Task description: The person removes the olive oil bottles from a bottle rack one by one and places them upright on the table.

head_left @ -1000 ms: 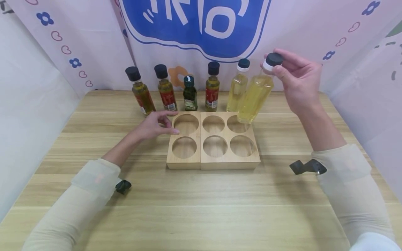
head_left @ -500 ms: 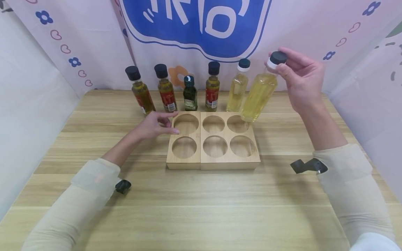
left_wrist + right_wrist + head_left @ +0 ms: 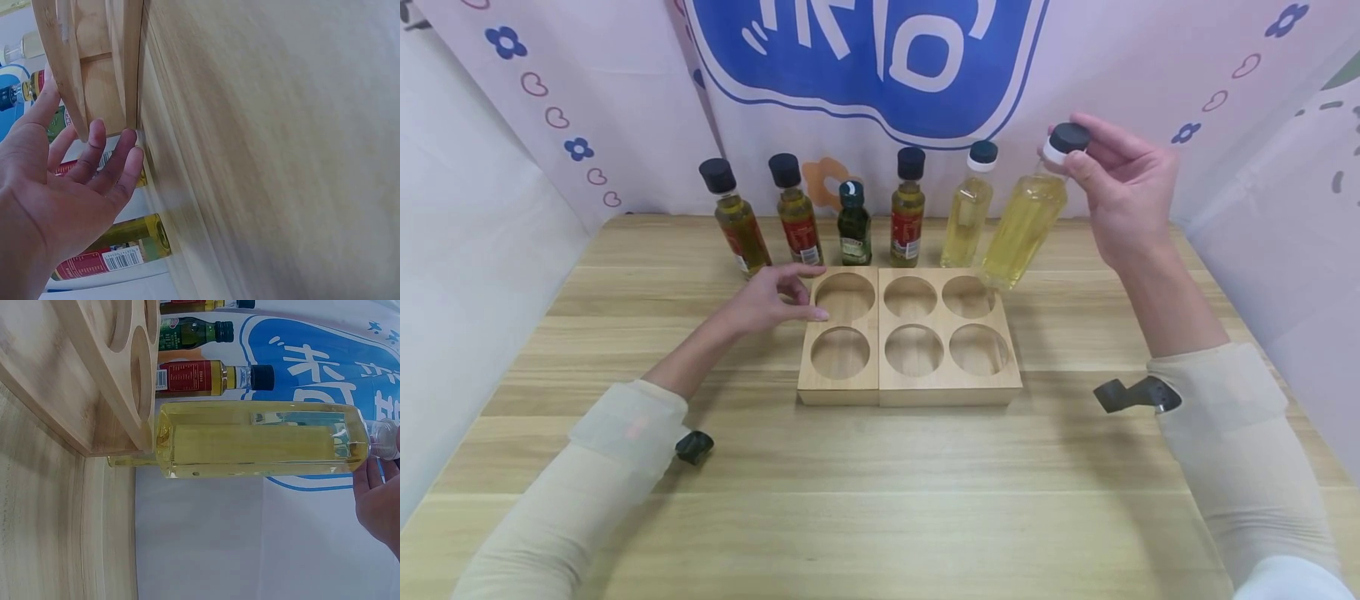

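Note:
My right hand (image 3: 1127, 196) grips a clear bottle of yellow oil (image 3: 1026, 225) by the neck, just under its black cap. The bottle leans, its base overlapping the back right corner of the wooden bottle rack (image 3: 951, 379) in the head view. In the right wrist view, the oil bottle (image 3: 262, 437) stretches across the middle, with its base beside the rack's edge. My left hand (image 3: 775, 297) touches the left end of the rack, thumb on the top face and fingers loosely bent. In the left wrist view, that hand (image 3: 69, 181) has its fingertips at the rack's end.
Behind the rack stand a second yellow oil bottle (image 3: 967, 217), red-labelled bottles (image 3: 906, 221) with black caps, and a small dark green bottle (image 3: 854, 225). A printed cloth (image 3: 865, 75) hangs behind the wooden table (image 3: 880, 500).
My right hand has shifted slightly right, carrying the tilted oil bottle from over the back right hole toward the rack's corner. The left hand and rack have stayed put.

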{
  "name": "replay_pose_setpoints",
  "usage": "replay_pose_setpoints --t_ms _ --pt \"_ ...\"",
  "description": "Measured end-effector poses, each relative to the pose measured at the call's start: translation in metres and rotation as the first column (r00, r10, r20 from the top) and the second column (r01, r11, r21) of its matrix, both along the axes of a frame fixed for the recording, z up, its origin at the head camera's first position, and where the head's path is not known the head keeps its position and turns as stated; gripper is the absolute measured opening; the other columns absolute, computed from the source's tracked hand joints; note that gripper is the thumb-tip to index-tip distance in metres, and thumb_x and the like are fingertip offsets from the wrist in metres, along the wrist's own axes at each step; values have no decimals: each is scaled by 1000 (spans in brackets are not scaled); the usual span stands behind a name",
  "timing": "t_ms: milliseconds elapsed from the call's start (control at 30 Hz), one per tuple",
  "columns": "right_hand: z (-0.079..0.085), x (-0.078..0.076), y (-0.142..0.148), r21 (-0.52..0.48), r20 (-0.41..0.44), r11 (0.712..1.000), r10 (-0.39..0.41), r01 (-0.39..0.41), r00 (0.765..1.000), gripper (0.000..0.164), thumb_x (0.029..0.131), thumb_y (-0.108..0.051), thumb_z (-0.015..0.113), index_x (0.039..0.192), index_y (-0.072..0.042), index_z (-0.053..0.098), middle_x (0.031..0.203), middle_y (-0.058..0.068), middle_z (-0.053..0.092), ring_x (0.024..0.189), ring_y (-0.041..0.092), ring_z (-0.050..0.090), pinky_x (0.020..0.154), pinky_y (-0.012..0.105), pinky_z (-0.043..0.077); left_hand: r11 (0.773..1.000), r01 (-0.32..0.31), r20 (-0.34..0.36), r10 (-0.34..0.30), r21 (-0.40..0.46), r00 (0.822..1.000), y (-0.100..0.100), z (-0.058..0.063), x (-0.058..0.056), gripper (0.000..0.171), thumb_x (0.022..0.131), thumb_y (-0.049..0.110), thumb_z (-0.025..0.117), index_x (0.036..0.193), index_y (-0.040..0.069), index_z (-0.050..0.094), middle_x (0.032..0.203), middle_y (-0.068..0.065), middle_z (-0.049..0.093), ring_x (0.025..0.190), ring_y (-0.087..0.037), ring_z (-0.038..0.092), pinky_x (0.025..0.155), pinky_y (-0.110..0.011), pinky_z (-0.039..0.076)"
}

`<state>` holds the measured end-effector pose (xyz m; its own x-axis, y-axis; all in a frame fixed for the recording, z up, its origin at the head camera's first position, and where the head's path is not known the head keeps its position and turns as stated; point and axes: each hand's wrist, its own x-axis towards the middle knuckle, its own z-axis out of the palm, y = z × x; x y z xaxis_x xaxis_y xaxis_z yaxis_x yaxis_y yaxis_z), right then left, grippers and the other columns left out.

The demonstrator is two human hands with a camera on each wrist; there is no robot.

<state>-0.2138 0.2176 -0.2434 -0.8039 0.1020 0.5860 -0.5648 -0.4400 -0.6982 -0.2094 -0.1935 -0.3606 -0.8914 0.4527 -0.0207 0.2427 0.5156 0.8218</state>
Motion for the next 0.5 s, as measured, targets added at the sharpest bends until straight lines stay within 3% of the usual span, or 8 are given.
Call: replay_pose_setpoints --t_ms 167,300,500 --pt "-2 -2 3 9 3 1000 -26 26 1000 27 90 30 53 112 21 66 108 30 73 93 32 78 87 37 62 1000 2 -16 -2 -21 1000 0 -1 -1 67 89 9 84 148 0 53 89 -11 68 87 -17 61 82 -19 55" --pt "-1 -3 5 30 4 999 -43 43 999 27 91 28 55 114 20 66 108 28 74 93 31 78 87 36 62 1000 4 -16 -4 -28 1000 1 0 -1 68 89 10 84 148 1 53 89 -11 69 87 -17 61 89 -23 57" --pt "1 -3 7 -36 69 999 -8 11 998 24 89 25 63 112 20 67 110 31 72 93 34 77 90 38 61 1000 1 -2 -1 -30 1000 0 0 -1 68 89 10 84 149 2 53 90 -11 68 89 -18 61 98 -32 57"
